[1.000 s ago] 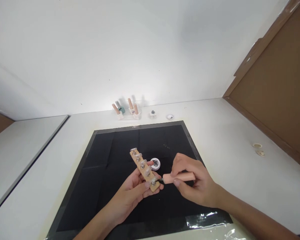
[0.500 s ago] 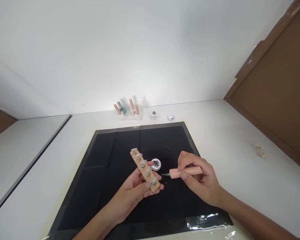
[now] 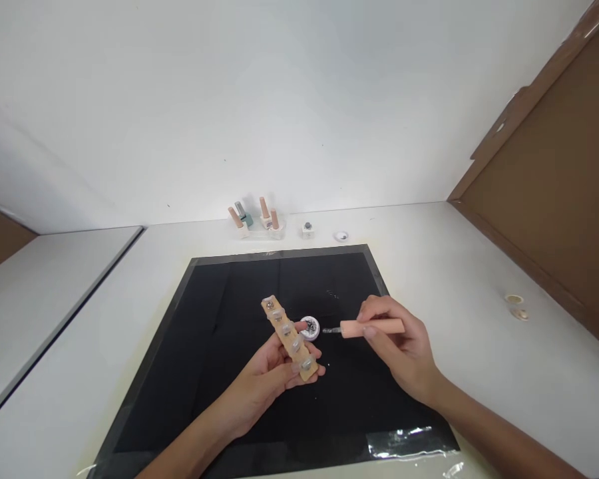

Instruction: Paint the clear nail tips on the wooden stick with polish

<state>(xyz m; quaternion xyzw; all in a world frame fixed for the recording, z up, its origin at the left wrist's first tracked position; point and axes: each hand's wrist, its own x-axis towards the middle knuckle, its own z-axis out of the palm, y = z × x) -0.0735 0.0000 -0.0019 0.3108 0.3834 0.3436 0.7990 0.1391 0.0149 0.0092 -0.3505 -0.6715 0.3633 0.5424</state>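
My left hand [image 3: 269, 372] grips a tan strip [image 3: 285, 338] that carries several clear false nail tips [image 3: 296, 344] on small metal mounts. The strip slants, its far end pointing up and left. A small round white pot [image 3: 310, 328] with dark and silvery bits inside shows beside the strip, against my left fingers; whether they hold it I cannot tell. Pinched in my right hand [image 3: 399, 346] is a nail polish brush [image 3: 372, 328] with a peach handle. Its bristles point left, just right of the pot and apart from it, and look flecked with silver.
A black mat [image 3: 219, 386] taped along its edges lies beneath my hands. Behind it stand several polish bottles [image 3: 274, 226] in a clear holder, a small square bottle [image 3: 307, 231] and a white lid [image 3: 341, 236]. Two small round pieces [image 3: 519, 313] sit at far right.
The brush in my right hand has risen from beside the left fingertips to the pot's level and lies more level. Its bristles now show silvery flecks. The left hand has barely moved.
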